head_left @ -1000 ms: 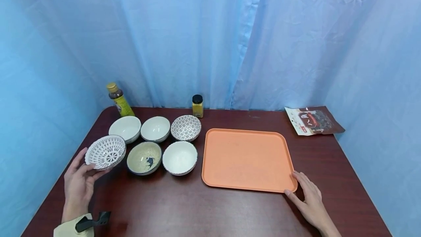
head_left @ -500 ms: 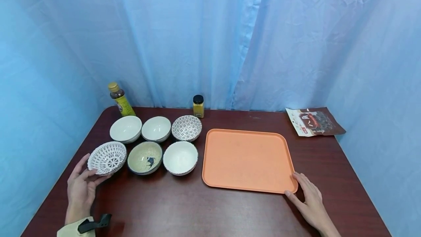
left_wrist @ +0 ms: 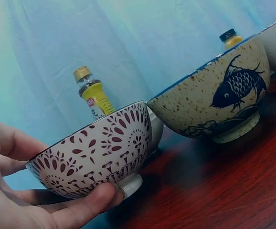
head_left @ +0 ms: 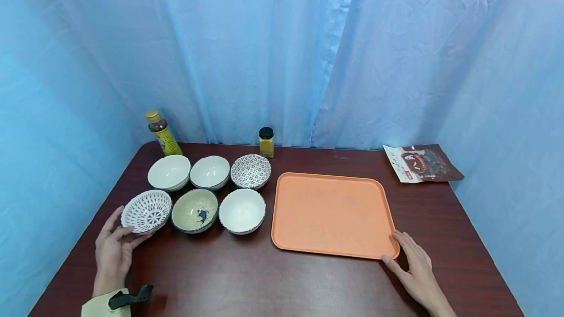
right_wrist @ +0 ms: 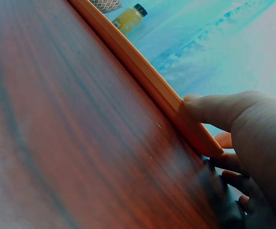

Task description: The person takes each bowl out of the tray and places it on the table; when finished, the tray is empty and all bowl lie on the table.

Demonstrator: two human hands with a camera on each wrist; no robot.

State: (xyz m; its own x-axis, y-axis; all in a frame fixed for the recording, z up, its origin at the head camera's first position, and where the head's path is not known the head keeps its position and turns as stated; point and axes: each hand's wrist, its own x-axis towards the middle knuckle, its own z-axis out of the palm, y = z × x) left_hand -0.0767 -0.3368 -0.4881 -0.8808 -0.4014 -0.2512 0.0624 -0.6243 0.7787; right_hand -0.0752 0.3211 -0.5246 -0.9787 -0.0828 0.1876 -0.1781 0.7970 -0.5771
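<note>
My left hand [head_left: 113, 253] grips a white bowl [head_left: 147, 211] with a dark petal pattern, at the left end of the front row of bowls. In the left wrist view, the thumb lies low on the bowl's outside near its foot, and fingers show behind the rim. The bowl's rim is close beside a speckled bowl with a blue fish [left_wrist: 238, 88]. Whether its foot fully rests on the table is unclear. My right hand [head_left: 414, 270] holds the near right corner of an orange tray [head_left: 330, 214], thumb at the front rim, fingers at the right side.
A plain white bowl [head_left: 242, 212] stands left of the tray. Behind are stacked white bowls [head_left: 169, 172], another white bowl [head_left: 209, 172] and a patterned bowl [head_left: 250, 171]. A sauce bottle [head_left: 164, 133], a yellow jar [head_left: 266, 143] and a food packet [head_left: 423, 163] line the back.
My left hand has brought the petal-patterned bowl down and slightly right, into line with the front row beside the fish bowl. The right hand stays at the tray corner.
</note>
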